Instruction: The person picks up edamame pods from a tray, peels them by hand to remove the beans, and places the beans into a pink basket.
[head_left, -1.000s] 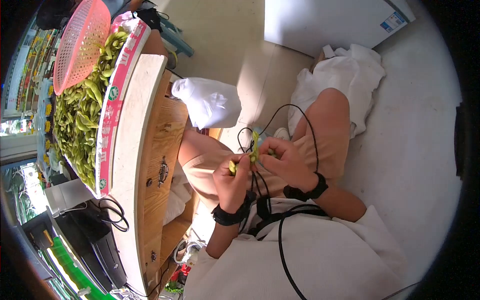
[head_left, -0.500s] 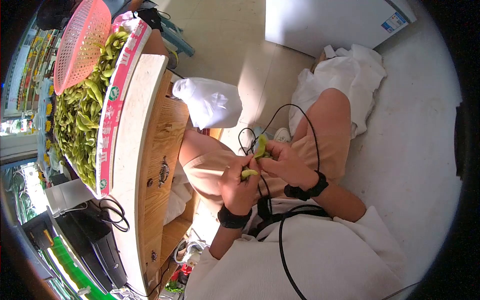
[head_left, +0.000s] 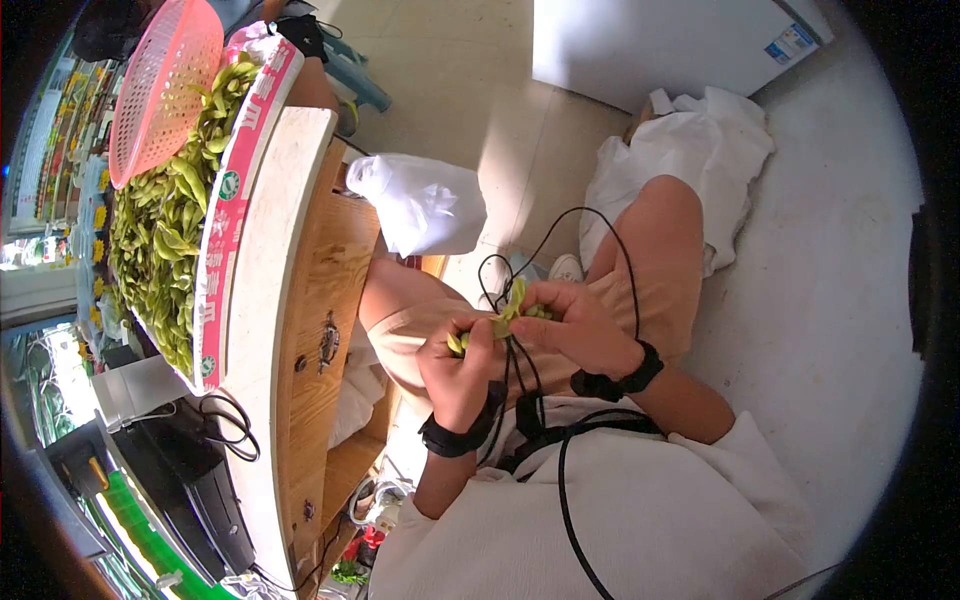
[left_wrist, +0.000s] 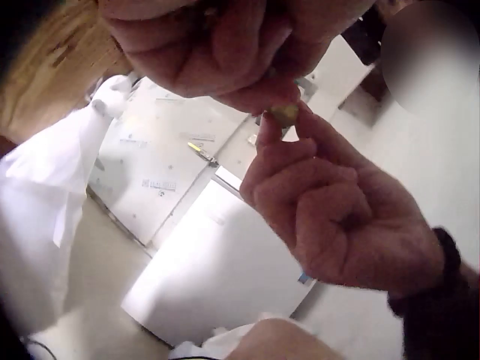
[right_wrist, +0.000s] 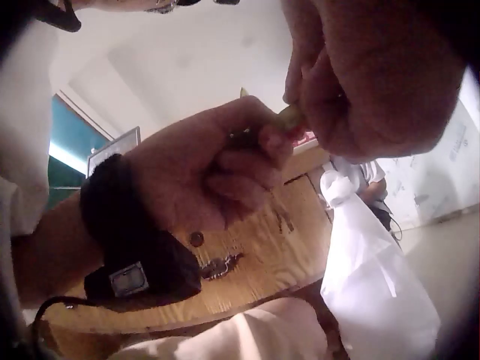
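A green soybean pod (head_left: 508, 315) is pinched between the fingertips of both hands above the lap. My left hand (head_left: 460, 365) grips its near end, and another yellowish pod (head_left: 458, 344) pokes out of the curled fingers. My right hand (head_left: 585, 325) pinches the other side, with more green pods (head_left: 540, 311) tucked in its fingers. In the left wrist view the right hand (left_wrist: 330, 202) has its thumb and forefinger on the pod (left_wrist: 283, 114). The right wrist view shows the left hand (right_wrist: 214, 165) meeting the other at the pod (right_wrist: 291, 116).
A heap of soybean pods (head_left: 150, 240) fills a pink-edged carton on the table (head_left: 262, 270) at left, under a pink perforated basket (head_left: 165, 95). A white plastic bag (head_left: 425, 205) hangs by the drawers. Black cables (head_left: 620, 260) loop around the lap.
The left hand swung right and tilted inward half a second ago, then moved back left. The pod between the hands has changed its angle; both hands stay together over the lap.
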